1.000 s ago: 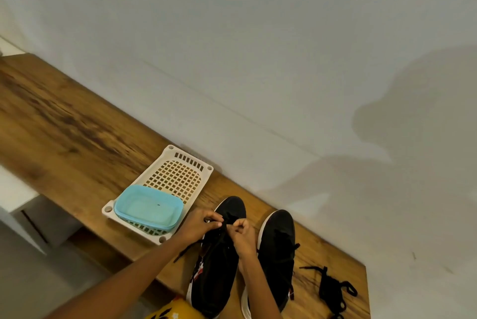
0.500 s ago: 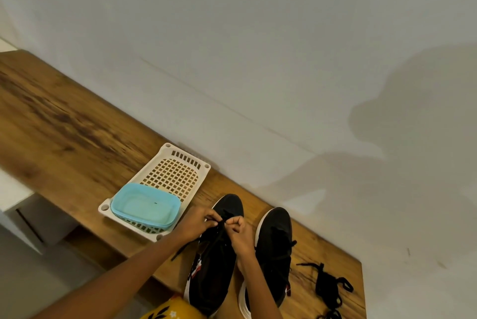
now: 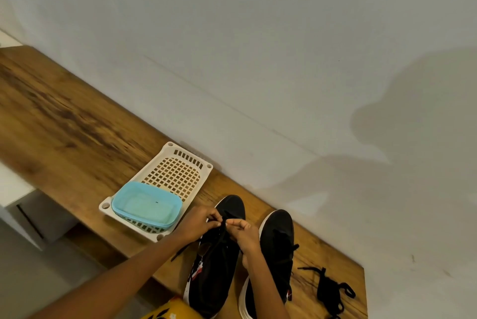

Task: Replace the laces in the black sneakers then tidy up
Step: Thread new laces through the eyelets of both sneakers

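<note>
you are working on a long wooden bench (image 3: 64, 122) that runs along the wall. both black sneakers sit at its right end, near the front edge, toes toward the wall. the left sneaker (image 3: 219, 262) is the one you are lacing now. the right sneaker (image 3: 277, 246) stands just beside it and seems to have a lace in it already, but it is too dark to be sure. so i think you are about half way, or a bit more. you still have to finish this lace, and then put things away.

a white basket (image 3: 178, 171) sits to the left of the shoes, with a blue tub (image 3: 147, 206) inside its front part. a loose bundle of black laces (image 3: 329, 290) lies by the right front corner of the bench. it may need to go away when you tidy up.

your left hand (image 3: 198, 224) and right hand (image 3: 245, 233) meet over the toe end of the left sneaker. the fingers of both are curled in tight and pinch the thin black lace (image 3: 224, 224) between them. one lace end (image 3: 180, 253) hangs out under your left wrist.
</note>
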{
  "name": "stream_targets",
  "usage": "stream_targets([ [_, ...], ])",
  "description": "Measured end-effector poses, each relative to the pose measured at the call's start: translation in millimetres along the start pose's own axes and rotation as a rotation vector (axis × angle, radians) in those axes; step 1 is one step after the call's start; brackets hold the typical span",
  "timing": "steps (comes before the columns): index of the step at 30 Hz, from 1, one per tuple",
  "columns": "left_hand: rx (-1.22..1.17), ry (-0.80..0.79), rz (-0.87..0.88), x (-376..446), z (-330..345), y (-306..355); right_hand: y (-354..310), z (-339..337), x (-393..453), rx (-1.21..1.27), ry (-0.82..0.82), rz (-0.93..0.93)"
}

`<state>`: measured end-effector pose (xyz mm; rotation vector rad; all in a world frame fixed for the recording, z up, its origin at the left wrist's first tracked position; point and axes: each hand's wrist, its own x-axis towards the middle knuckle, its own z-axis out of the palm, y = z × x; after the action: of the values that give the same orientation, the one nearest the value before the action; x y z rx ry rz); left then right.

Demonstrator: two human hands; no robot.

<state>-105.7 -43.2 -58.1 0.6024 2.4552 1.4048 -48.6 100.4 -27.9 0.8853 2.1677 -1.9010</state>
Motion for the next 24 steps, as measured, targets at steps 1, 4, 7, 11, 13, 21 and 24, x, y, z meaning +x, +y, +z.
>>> stream_targets([
  [1, 0.0, -0.001, -0.003, 0.5, 0.2, -1.1, -1.5, -0.3, 0.0, 0.005, -0.018, 0.016],
  [4, 0.024, -0.012, -0.005, 1.6, -0.5, -0.8, -4.5, -2.2, 2.1, 0.011, -0.051, 0.057],
  [7, 0.089, -0.018, 0.022, 0.8, 0.2, 4.1, -6.7, -3.7, 4.7, -0.027, -0.063, 0.072],
  [11, 0.137, 0.025, -0.012, 1.4, 2.3, 9.8, -10.2, 0.7, 3.4, -0.118, -0.043, 0.02],
  [13, 0.11, 0.048, -0.079, 3.8, 2.5, 10.1, -14.2, 5.9, -0.8, -0.287, -0.051, -0.103],
  [21, 0.012, 0.143, -0.16, 4.9, 9.1, 33.3, -36.3, 19.4, -7.5, -1.207, 0.145, -0.519],
  [24, -0.181, 0.095, -0.208, -6.3, 11.3, 26.0, -58.1, 15.3, -20.2, -0.941, 0.143, -0.481],
])
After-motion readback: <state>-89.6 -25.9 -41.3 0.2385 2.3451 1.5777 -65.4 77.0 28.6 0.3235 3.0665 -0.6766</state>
